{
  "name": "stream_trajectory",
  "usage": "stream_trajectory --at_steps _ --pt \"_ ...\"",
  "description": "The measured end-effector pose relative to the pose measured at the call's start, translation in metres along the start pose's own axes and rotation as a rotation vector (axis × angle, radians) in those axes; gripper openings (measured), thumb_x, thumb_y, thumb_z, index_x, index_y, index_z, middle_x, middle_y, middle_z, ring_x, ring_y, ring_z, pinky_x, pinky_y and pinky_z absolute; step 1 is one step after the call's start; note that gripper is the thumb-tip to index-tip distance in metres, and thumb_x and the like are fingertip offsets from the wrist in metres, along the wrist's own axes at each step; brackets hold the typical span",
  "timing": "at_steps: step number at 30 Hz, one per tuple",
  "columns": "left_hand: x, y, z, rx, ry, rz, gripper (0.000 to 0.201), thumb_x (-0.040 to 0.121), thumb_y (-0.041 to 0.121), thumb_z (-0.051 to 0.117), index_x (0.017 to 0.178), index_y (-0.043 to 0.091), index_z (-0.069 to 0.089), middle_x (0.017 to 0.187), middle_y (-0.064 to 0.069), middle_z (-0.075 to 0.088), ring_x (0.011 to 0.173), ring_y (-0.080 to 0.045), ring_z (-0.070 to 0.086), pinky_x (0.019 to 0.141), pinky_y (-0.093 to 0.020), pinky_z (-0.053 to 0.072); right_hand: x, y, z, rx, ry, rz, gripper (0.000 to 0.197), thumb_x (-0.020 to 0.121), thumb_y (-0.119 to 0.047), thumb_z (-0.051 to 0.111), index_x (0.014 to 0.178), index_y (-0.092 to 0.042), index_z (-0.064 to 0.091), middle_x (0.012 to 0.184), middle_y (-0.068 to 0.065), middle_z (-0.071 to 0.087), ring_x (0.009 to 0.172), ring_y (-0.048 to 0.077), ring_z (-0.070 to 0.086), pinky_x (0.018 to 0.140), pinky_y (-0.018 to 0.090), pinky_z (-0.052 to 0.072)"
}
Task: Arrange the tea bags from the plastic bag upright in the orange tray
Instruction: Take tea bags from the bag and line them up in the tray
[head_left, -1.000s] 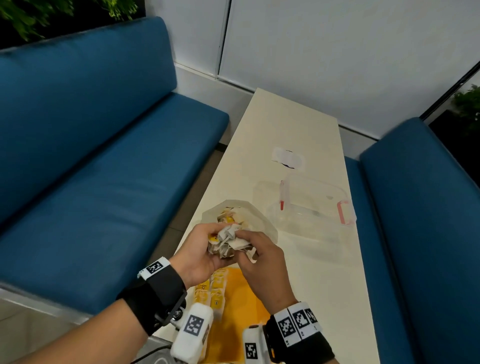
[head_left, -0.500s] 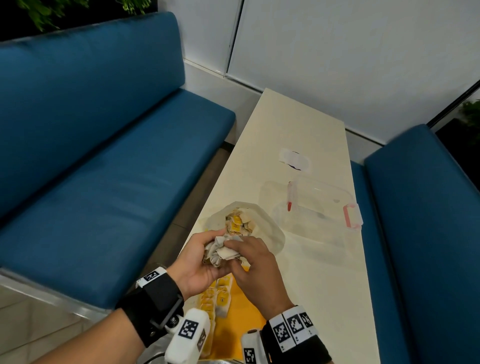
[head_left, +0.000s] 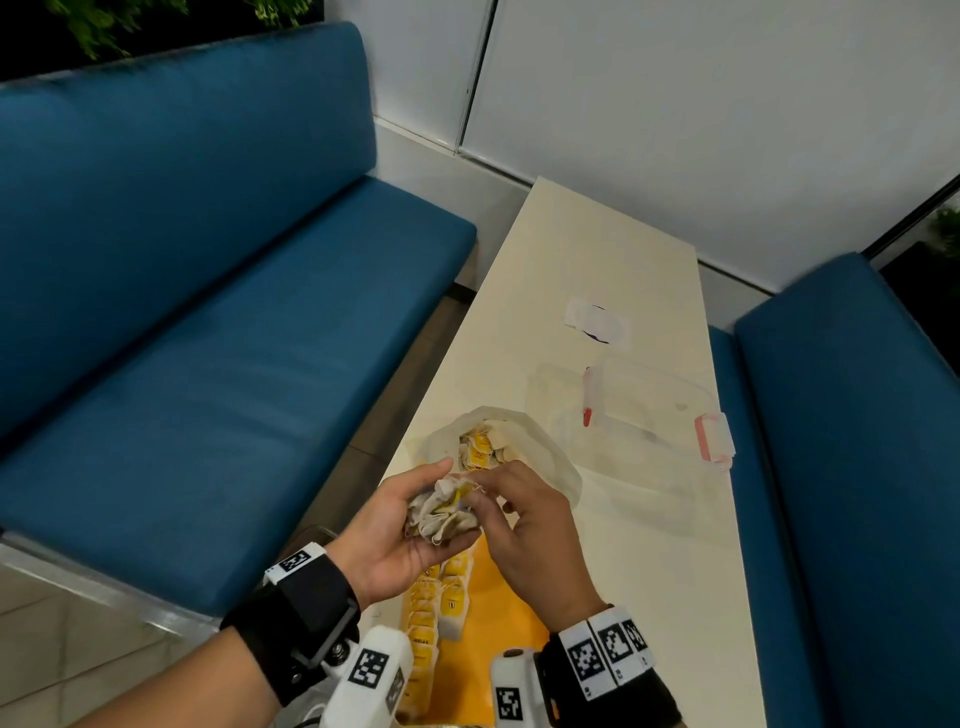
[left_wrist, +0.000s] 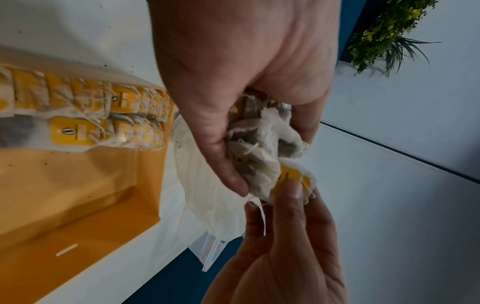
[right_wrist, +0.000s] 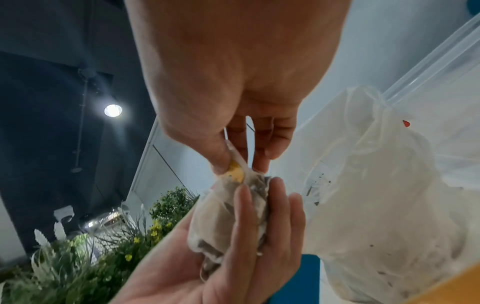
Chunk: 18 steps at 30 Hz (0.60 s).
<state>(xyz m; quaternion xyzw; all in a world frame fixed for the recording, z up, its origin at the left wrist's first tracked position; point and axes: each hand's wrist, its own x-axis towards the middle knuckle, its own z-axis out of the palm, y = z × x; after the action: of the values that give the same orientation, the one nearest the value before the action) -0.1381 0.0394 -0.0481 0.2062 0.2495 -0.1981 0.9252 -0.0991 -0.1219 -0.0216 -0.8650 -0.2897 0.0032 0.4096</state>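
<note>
My left hand (head_left: 410, 512) cups a crumpled bunch of tea bags (head_left: 441, 512) above the table, fingers curled round it (left_wrist: 259, 144). My right hand (head_left: 511, 506) pinches one tea bag by its yellow tag (left_wrist: 288, 179) (right_wrist: 235, 174) at the top of the bunch. Just beyond the hands lies the open plastic bag (head_left: 540, 447) with more tea bags (head_left: 480, 444) inside. Below the hands sits the orange tray (head_left: 498, 623) (left_wrist: 78, 195), with rows of tea bags (head_left: 441, 597) (left_wrist: 85, 111) standing along its left side.
A clear lidded container (head_left: 639, 415) with pink clips stands right of the plastic bag on the cream table (head_left: 649, 571). A white paper label (head_left: 597, 322) lies farther back. Blue benches (head_left: 208, 338) flank both sides of the table.
Both hands have shifted slightly toward me with the bunch. The right hand's fingers now pinch a single yellow-tagged tea bag at the top of the bunch.
</note>
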Motion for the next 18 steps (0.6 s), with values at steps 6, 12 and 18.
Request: stream_trajectory --at_steps 6,12,18 --pt "-0.001 0.002 -0.003 0.003 -0.020 0.014 0.026 0.091 0.014 0.069 0.111 -0.002 0.069 0.108 -0.026 0.069 0.086 -0.031 0.073 0.073 -0.038 0.064 0.011 -0.004 -0.010 0.234 0.042 0.252 0.025 0.092 -0.014 0.070 0.099 -0.037 0.070 0.094 -0.020 0.073 0.092 0.003 0.067 0.080 0.015 0.052" --pt "-0.002 0.001 -0.010 0.055 -0.022 0.062 0.043 0.089 0.003 0.065 0.132 0.005 0.060 0.119 -0.027 0.068 0.099 -0.035 0.070 0.072 -0.040 0.063 0.020 -0.001 -0.026 0.325 0.034 0.297 0.022 0.093 -0.007 0.066 0.097 -0.027 0.073 0.095 -0.009 0.074 0.093 0.008 0.068 0.081 0.021 0.054" --pt "-0.001 0.003 -0.013 0.249 0.007 0.125 0.036 0.090 0.003 0.066 0.125 0.008 0.068 0.113 -0.024 0.072 0.092 -0.029 0.073 0.078 -0.041 0.062 0.024 0.004 -0.036 0.323 -0.128 0.362 0.025 0.093 0.000 0.063 0.108 -0.017 0.074 0.101 -0.005 0.075 0.086 -0.001 0.065 0.072 0.015 0.048"
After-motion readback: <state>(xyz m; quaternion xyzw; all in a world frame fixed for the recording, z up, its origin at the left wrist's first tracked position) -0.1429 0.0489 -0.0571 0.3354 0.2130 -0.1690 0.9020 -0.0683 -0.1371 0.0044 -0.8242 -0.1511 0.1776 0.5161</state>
